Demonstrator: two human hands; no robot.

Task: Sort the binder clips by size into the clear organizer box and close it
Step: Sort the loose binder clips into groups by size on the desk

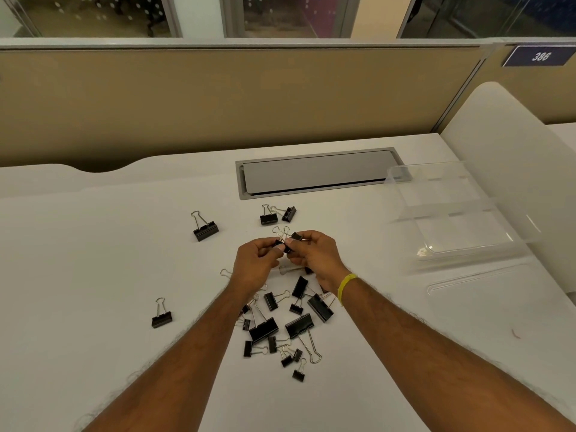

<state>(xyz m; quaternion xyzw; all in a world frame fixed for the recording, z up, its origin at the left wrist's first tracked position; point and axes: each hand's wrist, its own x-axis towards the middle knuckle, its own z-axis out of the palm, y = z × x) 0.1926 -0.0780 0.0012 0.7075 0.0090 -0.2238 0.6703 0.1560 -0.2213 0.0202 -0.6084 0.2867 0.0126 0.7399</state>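
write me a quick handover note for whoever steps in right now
Left hand and right hand: both pinch small clips above the desk.
Clips: most in a loose pile near the person, a few strays farther out.
Box: open, far right, looks empty.
Done: no clips sorted yet.
Left: sort all clips by size into the box, then close it.
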